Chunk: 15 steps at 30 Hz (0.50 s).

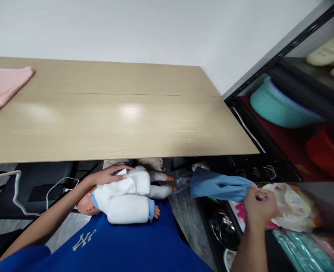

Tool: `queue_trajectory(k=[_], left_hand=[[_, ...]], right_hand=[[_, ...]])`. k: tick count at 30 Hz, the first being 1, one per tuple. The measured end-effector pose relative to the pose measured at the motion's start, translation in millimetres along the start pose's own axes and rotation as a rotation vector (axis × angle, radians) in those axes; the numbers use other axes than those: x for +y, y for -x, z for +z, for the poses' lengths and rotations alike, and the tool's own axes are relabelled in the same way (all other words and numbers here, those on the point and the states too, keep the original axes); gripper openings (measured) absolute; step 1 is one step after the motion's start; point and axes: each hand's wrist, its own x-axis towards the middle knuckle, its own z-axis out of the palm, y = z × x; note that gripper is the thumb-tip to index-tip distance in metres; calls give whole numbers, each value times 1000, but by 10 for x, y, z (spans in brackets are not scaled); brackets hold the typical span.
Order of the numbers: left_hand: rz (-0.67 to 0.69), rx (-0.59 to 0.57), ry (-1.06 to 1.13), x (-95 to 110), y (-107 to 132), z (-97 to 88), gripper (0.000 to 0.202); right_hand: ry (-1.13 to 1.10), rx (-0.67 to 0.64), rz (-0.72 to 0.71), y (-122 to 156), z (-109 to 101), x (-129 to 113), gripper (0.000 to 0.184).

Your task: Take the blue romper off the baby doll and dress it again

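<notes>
A baby doll [127,196] in a fluffy white jacket lies on its side against my blue shirt, below the table's front edge, head to the left. My left hand [110,174] rests flat on the doll's back, fingers stretched out. My right hand [259,206] is closed around one end of a small blue garment [216,185], which stretches left toward the doll's bare feet [171,182].
A light wooden table [112,113] fills the middle, with a pink cloth [2,87] at its far left. A black shelf unit [291,124] on the right holds a teal basin [277,107], a red basin, bagged items and metal bowls. White cables [42,190] lie on the floor at left.
</notes>
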Motion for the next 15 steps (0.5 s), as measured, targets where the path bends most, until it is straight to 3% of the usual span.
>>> queue_trajectory(k=[3,6,9,13,15], left_hand=[[-2,0,6,8,-6,-2,68],[-4,-10,13,30,-14,-9,68],[-6,-8,16,42,-17,-14,66],[-10,-1,9,21,-10,10,64],[-24,49,-8,-16,2,38,64]], right_hand=[[-16,142,56,-80,-73,-114,58],[31,51,-63,-9,41,-424,62],[69,-231,-265,247,412,-841,54],[-4,-781,-613,817,1196,-1455,36],[-49,-1022,-762,1094,1565,-1760,17]])
